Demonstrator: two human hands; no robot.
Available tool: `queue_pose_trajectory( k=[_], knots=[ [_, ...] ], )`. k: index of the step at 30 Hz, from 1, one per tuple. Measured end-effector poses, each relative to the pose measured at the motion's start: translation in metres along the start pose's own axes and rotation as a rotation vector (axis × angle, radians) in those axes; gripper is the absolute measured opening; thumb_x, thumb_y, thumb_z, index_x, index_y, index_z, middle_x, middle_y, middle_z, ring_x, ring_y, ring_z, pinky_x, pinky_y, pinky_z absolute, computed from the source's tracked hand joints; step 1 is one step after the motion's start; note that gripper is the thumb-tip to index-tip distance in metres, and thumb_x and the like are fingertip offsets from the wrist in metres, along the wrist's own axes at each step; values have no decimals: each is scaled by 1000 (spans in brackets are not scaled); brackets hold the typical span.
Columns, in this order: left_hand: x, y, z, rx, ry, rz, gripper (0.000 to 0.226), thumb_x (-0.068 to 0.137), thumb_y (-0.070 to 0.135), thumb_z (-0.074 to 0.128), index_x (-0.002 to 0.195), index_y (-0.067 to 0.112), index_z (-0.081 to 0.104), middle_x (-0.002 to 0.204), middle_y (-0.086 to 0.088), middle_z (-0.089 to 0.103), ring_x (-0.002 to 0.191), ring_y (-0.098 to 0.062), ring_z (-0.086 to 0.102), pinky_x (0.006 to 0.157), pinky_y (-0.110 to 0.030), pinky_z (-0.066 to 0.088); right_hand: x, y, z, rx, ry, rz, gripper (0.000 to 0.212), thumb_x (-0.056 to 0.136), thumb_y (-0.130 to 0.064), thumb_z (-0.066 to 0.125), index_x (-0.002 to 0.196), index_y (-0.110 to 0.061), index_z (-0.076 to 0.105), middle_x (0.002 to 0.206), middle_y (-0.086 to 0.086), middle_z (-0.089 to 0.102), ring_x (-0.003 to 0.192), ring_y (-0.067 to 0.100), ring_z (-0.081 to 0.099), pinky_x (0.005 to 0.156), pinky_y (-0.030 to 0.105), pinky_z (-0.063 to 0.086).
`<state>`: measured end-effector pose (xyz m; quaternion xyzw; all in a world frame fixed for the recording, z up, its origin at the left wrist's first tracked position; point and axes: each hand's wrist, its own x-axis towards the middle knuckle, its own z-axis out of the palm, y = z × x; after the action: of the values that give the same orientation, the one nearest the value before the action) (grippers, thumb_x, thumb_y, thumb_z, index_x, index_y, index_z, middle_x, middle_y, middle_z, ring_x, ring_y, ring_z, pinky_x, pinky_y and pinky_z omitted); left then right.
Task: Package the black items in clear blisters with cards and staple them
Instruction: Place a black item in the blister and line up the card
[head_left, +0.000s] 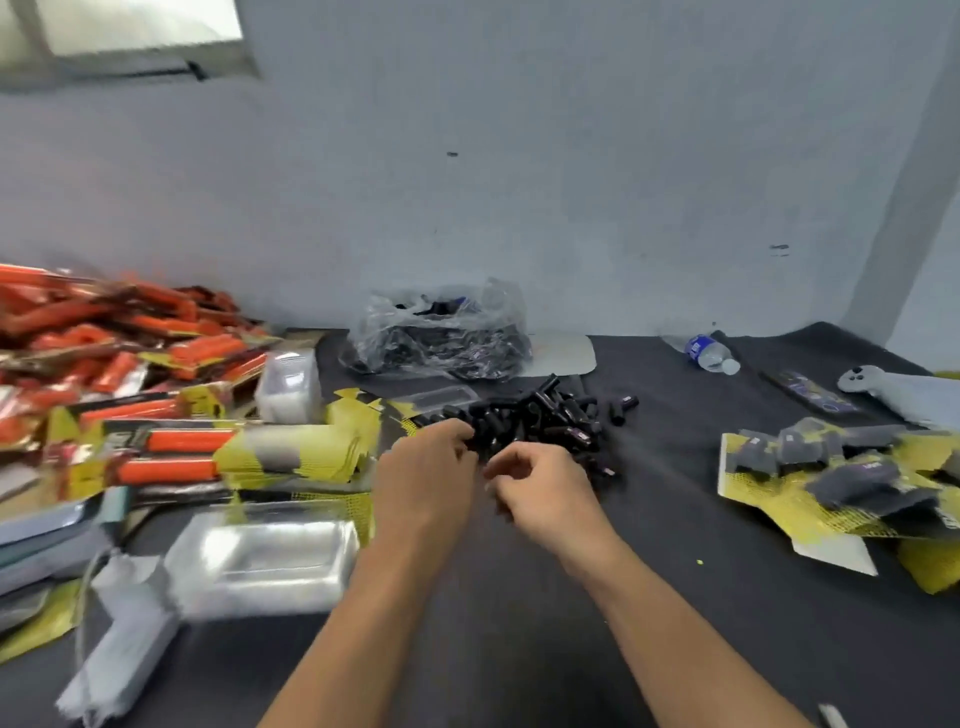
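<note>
Nearest, at eight o'clock, the clear blisters (260, 561) lay stacked on the dark surface (519, 649). The left grip (426, 467) and right grip (540, 488) sat together, fingers curled, at the near edge of the black items (545, 415) at twelve o'clock (blur hid whether either held one). Pinching one piece singly, without scattering the heap, seemed wisest. Yellow cards (311, 447) lay at ten. A plastic bag (441, 338) of more sat beyond.

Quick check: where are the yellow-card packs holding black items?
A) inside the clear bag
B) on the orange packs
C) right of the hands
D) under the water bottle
C: the yellow-card packs lie on the dark table, to the right of the right hand.
</note>
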<state>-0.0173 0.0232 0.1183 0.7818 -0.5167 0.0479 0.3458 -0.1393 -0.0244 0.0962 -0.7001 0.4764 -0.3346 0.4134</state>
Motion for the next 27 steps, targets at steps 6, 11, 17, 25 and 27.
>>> queue_pose_trajectory(
  k=[6, 11, 17, 25, 27],
  knots=[
    [1, -110, -61, 198, 11, -217, 48, 87, 16, 66, 132, 33, 67, 126, 1, 72, 116, -26, 65, 91, -35, 50, 2, -51, 87, -261, -277, -169, 27, 86, -16, 68, 107, -30, 76, 98, -15, 67, 84, 7, 62, 70, 16, 42],
    [-18, -166, -75, 253, -156, -317, 44, 88, 25, 63, 130, 36, 66, 128, 6, 70, 118, -20, 64, 90, -31, 49, -9, -68, 136, -448, -407, -230, 50, 84, -28, 74, 132, -30, 63, 137, -1, 62, 119, 22, 61, 100, 32, 50],
    [-24, -180, -66, 169, 153, -248, 27, 85, 13, 76, 106, 30, 79, 111, 5, 75, 113, -22, 61, 96, -30, 41, -13, -62, 154, -479, -142, -307, 37, 93, -11, 65, 125, -31, 68, 120, 2, 70, 110, 25, 65, 95, 38, 54],
    [-20, -179, -72, 89, 364, -195, 23, 79, 12, 86, 94, 28, 78, 104, 2, 74, 106, -28, 62, 83, -30, 39, -2, -70, 141, -344, -122, -389, 13, 94, -20, 73, 105, -25, 69, 98, -2, 77, 93, 23, 70, 89, 40, 57],
    [-17, -179, -72, 193, 327, -201, 22, 82, 13, 83, 94, 30, 76, 103, 3, 73, 102, -25, 62, 82, -27, 35, -1, -72, 141, -405, -179, -374, 9, 95, -22, 71, 98, -26, 64, 93, -2, 73, 91, 24, 67, 86, 40, 56]
  ],
)
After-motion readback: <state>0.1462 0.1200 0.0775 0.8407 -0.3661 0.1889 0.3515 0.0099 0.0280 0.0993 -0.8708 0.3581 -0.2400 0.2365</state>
